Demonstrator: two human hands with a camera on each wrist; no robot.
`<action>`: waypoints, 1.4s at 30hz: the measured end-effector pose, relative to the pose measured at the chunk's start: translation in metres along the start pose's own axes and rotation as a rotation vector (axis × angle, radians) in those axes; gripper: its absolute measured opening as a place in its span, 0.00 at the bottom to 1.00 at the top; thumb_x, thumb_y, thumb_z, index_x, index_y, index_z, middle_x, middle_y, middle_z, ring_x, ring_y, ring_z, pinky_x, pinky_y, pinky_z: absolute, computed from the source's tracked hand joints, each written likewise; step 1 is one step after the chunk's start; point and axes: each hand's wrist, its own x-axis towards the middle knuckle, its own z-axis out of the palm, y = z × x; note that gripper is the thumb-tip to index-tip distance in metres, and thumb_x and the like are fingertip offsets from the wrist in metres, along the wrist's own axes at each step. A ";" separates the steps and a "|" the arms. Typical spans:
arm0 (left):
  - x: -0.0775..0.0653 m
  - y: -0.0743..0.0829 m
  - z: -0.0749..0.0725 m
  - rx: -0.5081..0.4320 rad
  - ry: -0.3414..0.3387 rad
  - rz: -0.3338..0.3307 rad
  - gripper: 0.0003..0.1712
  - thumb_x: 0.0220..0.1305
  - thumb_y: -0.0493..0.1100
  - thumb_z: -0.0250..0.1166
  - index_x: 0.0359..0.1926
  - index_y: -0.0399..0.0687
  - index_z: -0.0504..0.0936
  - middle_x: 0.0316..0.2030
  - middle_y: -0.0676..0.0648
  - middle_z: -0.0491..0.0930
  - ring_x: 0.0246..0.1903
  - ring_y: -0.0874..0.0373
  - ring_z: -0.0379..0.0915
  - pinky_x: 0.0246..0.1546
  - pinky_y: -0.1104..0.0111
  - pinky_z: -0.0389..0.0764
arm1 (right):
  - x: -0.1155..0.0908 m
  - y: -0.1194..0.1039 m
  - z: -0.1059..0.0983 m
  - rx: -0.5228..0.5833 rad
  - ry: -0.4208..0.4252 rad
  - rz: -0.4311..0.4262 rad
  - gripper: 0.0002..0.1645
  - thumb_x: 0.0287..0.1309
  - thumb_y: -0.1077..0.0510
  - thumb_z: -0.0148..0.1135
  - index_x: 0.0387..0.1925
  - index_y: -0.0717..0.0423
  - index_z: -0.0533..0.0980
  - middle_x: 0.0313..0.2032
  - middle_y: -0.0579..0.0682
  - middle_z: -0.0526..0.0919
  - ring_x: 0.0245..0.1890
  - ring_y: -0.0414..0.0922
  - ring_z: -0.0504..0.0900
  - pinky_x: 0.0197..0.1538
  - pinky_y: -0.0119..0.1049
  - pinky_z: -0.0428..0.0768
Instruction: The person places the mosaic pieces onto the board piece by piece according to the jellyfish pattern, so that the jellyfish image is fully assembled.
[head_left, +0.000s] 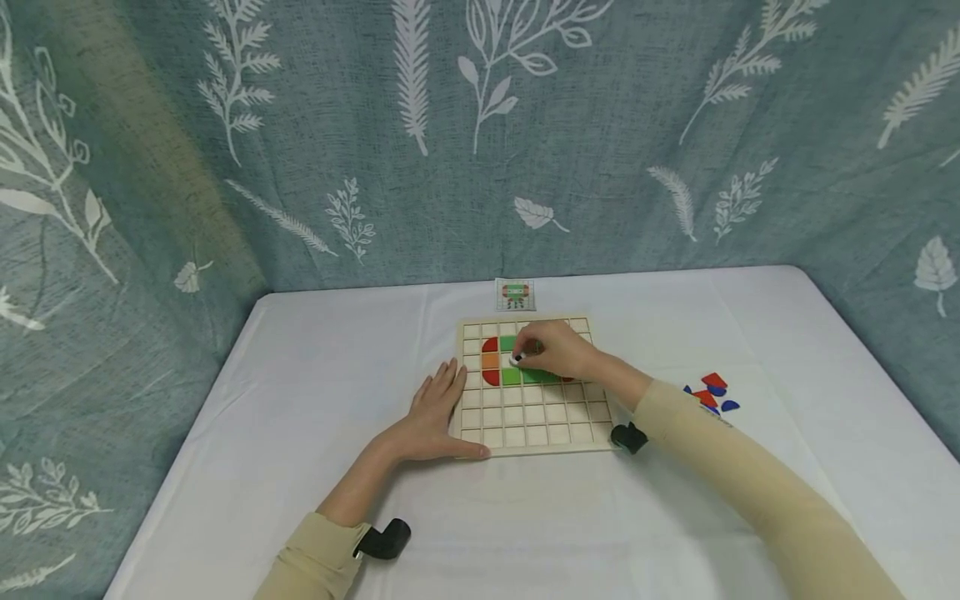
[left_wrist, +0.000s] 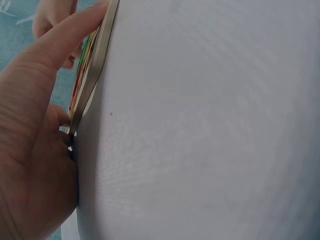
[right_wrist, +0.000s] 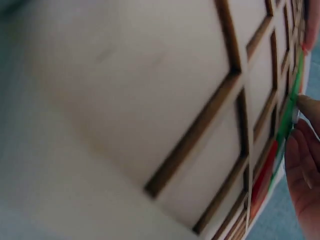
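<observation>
A square wooden grid board (head_left: pixel 525 414) lies on the table, with red, orange and green flat pieces set in its upper cells. My right hand (head_left: pixel 561 350) is over these pieces, its thumb and fingertips pinching a small white piece with a black spot (head_left: pixel 516 359). Part of the coloured pattern is hidden beneath that hand. Along the board's left side rest the spread fingers of my left hand (head_left: pixel 431 423), while its thumb reaches the front edge. In the right wrist view, fingertips are close to a green piece (right_wrist: pixel 289 117) beside a red one (right_wrist: pixel 264 170).
A small pattern card (head_left: pixel 515 295) lies behind the board near the table's back edge. Several loose red and blue pieces (head_left: pixel 712 392) are to the right, beside my right forearm. White cloth covers the table (head_left: pixel 322 375), and a leaf-patterned curtain (head_left: pixel 465 192) hangs behind.
</observation>
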 end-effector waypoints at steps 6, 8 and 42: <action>0.001 0.001 0.002 -0.004 -0.004 0.011 0.73 0.47 0.66 0.74 0.76 0.37 0.37 0.76 0.39 0.30 0.74 0.48 0.21 0.71 0.51 0.30 | 0.004 -0.002 0.005 -0.047 -0.020 -0.033 0.04 0.60 0.63 0.67 0.37 0.56 0.85 0.39 0.48 0.84 0.41 0.44 0.81 0.45 0.36 0.80; 0.002 0.002 0.002 -0.003 -0.006 0.009 0.74 0.46 0.67 0.74 0.76 0.37 0.37 0.76 0.39 0.30 0.74 0.48 0.21 0.71 0.51 0.30 | 0.002 -0.002 0.004 -0.057 -0.029 -0.051 0.05 0.61 0.63 0.66 0.38 0.56 0.85 0.40 0.49 0.85 0.44 0.46 0.82 0.48 0.38 0.80; 0.000 0.003 -0.001 0.006 0.001 -0.018 0.75 0.44 0.67 0.74 0.76 0.38 0.36 0.76 0.40 0.29 0.75 0.49 0.21 0.71 0.52 0.29 | -0.204 0.044 -0.076 -0.181 0.091 0.330 0.16 0.50 0.58 0.75 0.42 0.55 0.81 0.39 0.44 0.82 0.38 0.42 0.78 0.40 0.36 0.79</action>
